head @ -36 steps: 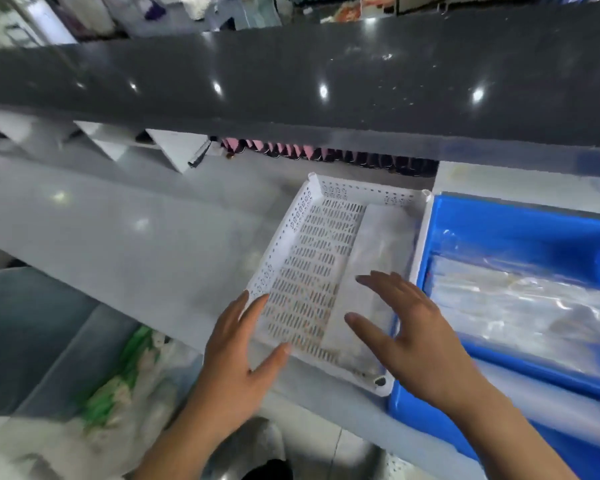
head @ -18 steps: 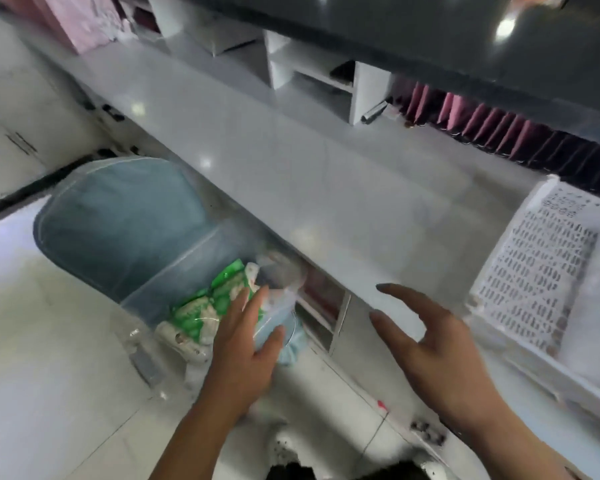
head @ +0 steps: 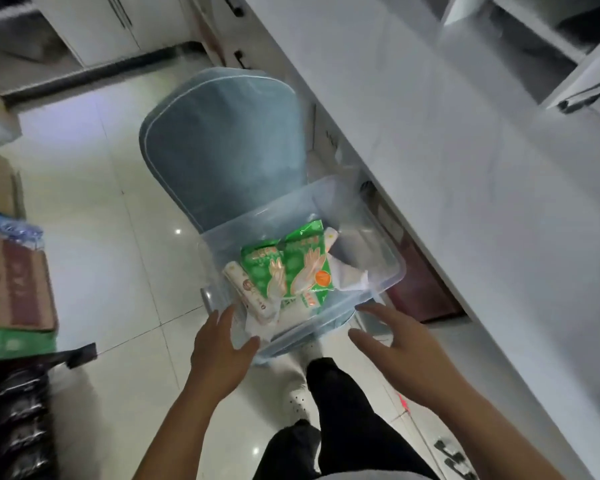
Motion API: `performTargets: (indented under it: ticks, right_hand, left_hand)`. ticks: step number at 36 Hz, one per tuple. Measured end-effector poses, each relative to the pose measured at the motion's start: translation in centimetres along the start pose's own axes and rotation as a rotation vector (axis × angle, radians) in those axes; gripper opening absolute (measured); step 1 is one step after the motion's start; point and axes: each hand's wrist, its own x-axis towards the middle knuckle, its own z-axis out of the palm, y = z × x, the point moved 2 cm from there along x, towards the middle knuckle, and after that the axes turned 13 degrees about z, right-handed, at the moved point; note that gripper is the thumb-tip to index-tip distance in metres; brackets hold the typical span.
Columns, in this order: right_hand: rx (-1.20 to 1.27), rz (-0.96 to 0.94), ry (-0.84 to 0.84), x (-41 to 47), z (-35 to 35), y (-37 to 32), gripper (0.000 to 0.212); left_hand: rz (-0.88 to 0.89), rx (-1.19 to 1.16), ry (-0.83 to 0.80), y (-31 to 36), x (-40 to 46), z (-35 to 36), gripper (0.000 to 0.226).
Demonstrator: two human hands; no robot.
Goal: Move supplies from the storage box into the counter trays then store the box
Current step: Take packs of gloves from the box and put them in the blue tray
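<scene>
A clear plastic storage box (head: 392, 271) sits on the floor beside the counter, its bluish lid (head: 222, 147) lying behind it. Inside lie two green packs of disposable gloves (head: 291, 268), a white roll (head: 246, 292) and some clear bags. My left hand (head: 222, 348) hovers open at the box's near left corner, fingers over the rim. My right hand (head: 395, 348) is open just off the near right corner, not touching the box. The counter trays are out of view.
The white counter (head: 465, 168) runs along the right, overhanging the box. Cardboard cartons (head: 11, 278) and dark packs (head: 18, 410) are stacked on the tiled floor at left. My legs and a white shoe (head: 298, 393) stand just in front of the box.
The view has swung from the white and blue trays on the counter down to the box on the floor. Both hands left the white tray and came down to the box's near edge.
</scene>
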Motion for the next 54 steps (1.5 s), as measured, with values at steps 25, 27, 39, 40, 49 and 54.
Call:
performTargets:
  ticks: [25,27,39,40,49,54]
  right_hand:
    - [0.140,0.461,-0.237,32.6,13.9,0.1,0.059]
    - [0.236,0.602,-0.185,34.7,14.5,0.4,0.071]
    - [0.238,0.703,-0.112,42.4,17.0,1.1,0.033]
    - [0.211,0.690,-0.092,42.6,17.0,1.2,0.032]
    - [0.244,0.650,0.110,36.4,13.1,-1.7,0.029]
    - [0.189,0.407,0.159,30.8,9.6,-3.0,0.030]
  left_hand:
    - [-0.434,-0.169,-0.278,-2.1,12.6,9.2,0.068]
    - [-0.438,-0.176,-0.281,-2.5,12.8,9.9,0.066]
    - [-0.492,-0.311,-0.301,-8.3,11.5,15.4,0.059]
    - [-0.478,-0.306,-0.303,-8.2,11.8,15.3,0.057]
    - [-0.490,-0.286,-0.075,-3.5,18.2,9.0,0.052]
    - [-0.515,-0.230,-0.002,-6.1,22.1,10.1,0.056]
